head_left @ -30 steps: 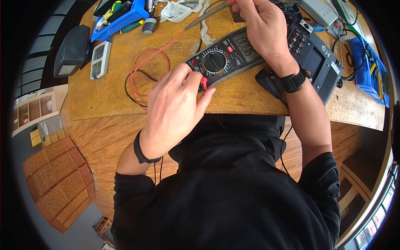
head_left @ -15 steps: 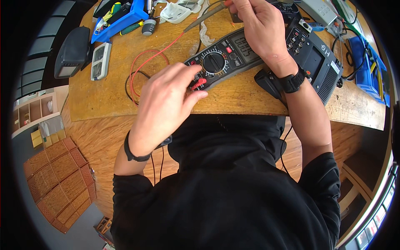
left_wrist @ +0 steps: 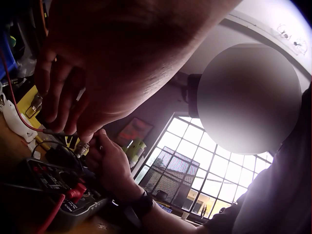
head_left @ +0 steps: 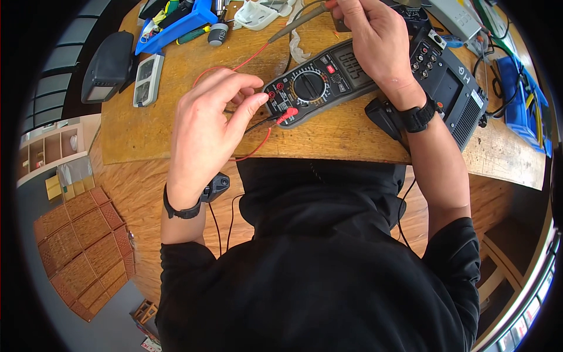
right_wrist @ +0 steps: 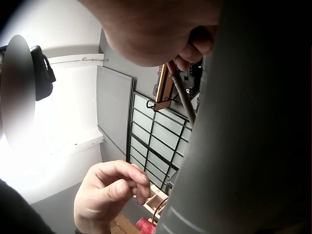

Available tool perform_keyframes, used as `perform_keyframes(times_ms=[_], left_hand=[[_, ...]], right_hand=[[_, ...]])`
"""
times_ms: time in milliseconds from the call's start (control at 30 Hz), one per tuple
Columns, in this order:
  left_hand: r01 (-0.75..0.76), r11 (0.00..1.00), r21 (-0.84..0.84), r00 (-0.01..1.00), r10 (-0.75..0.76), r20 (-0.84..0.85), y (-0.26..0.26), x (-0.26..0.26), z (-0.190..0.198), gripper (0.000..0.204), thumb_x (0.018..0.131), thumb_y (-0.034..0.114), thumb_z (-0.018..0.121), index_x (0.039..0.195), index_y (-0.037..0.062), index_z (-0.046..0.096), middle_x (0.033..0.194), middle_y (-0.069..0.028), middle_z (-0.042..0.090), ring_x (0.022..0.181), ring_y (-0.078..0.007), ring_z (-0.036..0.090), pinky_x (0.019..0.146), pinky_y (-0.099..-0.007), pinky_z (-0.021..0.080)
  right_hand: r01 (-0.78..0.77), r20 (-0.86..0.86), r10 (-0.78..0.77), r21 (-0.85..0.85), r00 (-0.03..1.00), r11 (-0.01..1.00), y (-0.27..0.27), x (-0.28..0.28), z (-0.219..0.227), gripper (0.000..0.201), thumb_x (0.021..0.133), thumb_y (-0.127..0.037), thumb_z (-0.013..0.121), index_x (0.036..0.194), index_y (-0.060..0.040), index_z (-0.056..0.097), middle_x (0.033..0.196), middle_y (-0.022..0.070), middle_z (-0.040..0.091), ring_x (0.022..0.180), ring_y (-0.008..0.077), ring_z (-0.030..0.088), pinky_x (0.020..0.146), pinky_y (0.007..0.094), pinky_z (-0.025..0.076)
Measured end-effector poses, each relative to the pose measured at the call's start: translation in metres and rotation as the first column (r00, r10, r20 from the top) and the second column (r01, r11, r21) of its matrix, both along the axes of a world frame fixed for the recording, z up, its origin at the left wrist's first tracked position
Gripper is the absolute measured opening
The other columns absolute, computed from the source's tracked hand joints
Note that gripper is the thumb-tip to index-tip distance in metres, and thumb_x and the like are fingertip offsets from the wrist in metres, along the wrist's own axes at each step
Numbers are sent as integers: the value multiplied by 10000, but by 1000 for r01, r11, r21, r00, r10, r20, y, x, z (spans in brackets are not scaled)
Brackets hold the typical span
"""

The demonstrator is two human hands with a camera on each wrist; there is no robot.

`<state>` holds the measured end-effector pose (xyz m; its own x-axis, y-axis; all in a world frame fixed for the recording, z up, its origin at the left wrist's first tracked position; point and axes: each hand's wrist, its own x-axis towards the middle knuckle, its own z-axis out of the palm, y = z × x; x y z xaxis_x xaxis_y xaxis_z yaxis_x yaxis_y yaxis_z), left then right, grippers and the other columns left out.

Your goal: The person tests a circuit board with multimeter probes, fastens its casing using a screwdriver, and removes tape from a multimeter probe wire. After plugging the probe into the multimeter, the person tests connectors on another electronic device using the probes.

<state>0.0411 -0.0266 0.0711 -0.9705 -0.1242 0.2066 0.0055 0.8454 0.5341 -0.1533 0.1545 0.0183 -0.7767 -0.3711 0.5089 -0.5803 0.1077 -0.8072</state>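
A black multimeter (head_left: 322, 104) lies tilted on the wooden table, its display lit with digits. One red plug (head_left: 288, 115) sits at its lower left end, a red lead and a black lead beside it; the left wrist view also shows this red plug (left_wrist: 77, 192). Just left of the meter hovers the left hand (head_left: 205, 120), thumb and index apart, with nothing visible between them. The right hand (head_left: 384, 53), above the display's right edge, grips the red end of a grey-brown test probe (head_left: 298, 22). Its fingertips are partly hidden.
A black device with round sockets (head_left: 448, 85) stands right of the meter, beside a blue tray (head_left: 519, 102). Towards the back left are a blue tool bin (head_left: 187, 26), a white plastic part (head_left: 256, 14) and a white-framed case (head_left: 148, 81). The table's front edge (head_left: 328, 157) lies near the body.
The left hand has drawn back to the left, off the red plug and the meter's end, uncovering its sockets. The right hand keeps its grip on the probe. Digits on the display have changed.
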Motion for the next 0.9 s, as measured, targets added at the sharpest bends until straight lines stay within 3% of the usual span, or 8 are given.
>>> perform_keyframes(times_ms=[267, 333, 400, 433, 600, 667, 733, 900], left_hand=[[-1, 1000, -20, 1000, 1, 14, -5, -1, -3, 211, 939, 142, 818, 1086, 6, 751, 945, -103, 728, 844, -256, 722, 748, -375, 561], [23, 999, -47, 1000, -24, -17, -10, -12, -7, 251, 945, 165, 815, 1130, 10, 746, 975, -109, 740, 880, -283, 731, 783, -394, 570], [68, 946, -317, 950, -158, -269, -17, -35, -12, 350, 977, 143, 797, 1297, 28, 712, 1176, -117, 775, 1005, -257, 762, 832, -334, 589], [98, 960, -262, 954, -165, -249, -21, -49, -18, 417, 1004, 209, 771, 1380, 54, 675, 1215, -136, 783, 1068, -323, 765, 895, -391, 588], [273, 960, -65, 960, -276, -54, -27, -93, -21, 340, 1028, 236, 724, 1303, 37, 702, 1074, -166, 785, 960, -315, 756, 821, -390, 577], [268, 955, -127, 963, -264, 49, -34, -95, -17, 271, 1024, 213, 720, 1209, 15, 728, 1039, -172, 778, 851, -309, 729, 759, -388, 559], [293, 946, -142, 955, -296, 0, -42, -89, -16, 242, 1030, 210, 716, 1144, -1, 738, 993, -161, 775, 783, -291, 705, 737, -384, 547], [20, 993, -114, 1000, -20, -3, -74, -76, -26, 234, 1024, 194, 721, 1125, -17, 726, 917, -136, 761, 784, -244, 714, 738, -363, 558]], right_hand=[[-4, -21, 4, 0, 1000, 1000, 1, 2, 1, 383, 1131, -230, 570, 873, 53, 576, 674, 141, 499, 621, 173, 445, 581, 381, 412], [14, -19, -12, 79, 1000, 997, 2, -1, -1, 349, 1118, -212, 620, 897, 54, 673, 728, 135, 636, 651, 159, 553, 609, 333, 477], [-1, -37, 4, 77, 999, 997, 2, -1, -10, 350, 1132, -265, 607, 984, 29, 724, 778, 91, 682, 710, 138, 609, 670, 309, 509], [-16, -52, 20, 74, 998, 997, -1, -1, -13, 378, 1146, -318, 594, 1070, 5, 775, 829, 47, 727, 770, 117, 665, 732, 285, 541], [-76, -68, 78, 35, 995, 997, -2, -2, -11, 391, 1149, -317, 590, 1035, 20, 753, 822, 44, 712, 780, 106, 634, 731, 280, 526], [-46, -16, 47, 42, 999, 998, -2, -3, -7, 390, 1135, -334, 601, 1006, 1, 752, 779, 178, 717, 707, 286, 725, 680, 398, 543], [-2, 11, 1, 90, 1000, 996, -1, -4, -6, 376, 1133, -326, 604, 1022, 5, 745, 786, 188, 712, 731, 314, 729, 689, 408, 543], [7, -41, -3, 87, 999, 996, -5, -1, -10, 245, 1095, -231, 652, 1135, 5, 707, 867, 244, 705, 861, 483, 683, 752, 461, 550]])
